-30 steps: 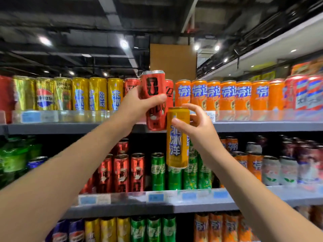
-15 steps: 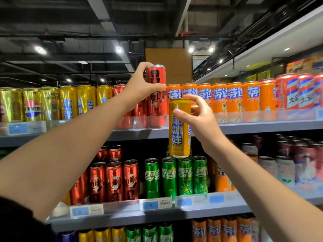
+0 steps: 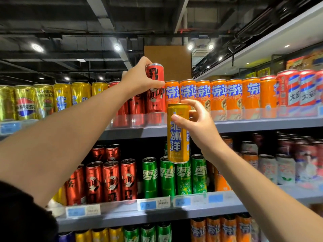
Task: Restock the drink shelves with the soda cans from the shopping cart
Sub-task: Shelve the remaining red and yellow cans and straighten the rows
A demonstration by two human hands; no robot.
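The left hand (image 3: 139, 79) grips a red can (image 3: 155, 88) at the top shelf (image 3: 253, 124). Below it, the right hand (image 3: 197, 124) pinches a yellow can (image 3: 177, 135) reading 北冰洋.

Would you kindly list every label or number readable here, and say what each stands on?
"北冰洋": yellow can in the right hand.
"芬达": orange cans, top shelf.
"雪碧": green cans, middle shelf.
"百事可乐": gold can, top left.
Red can in the left hand: lettering unclear.
Price tags: too blurred.
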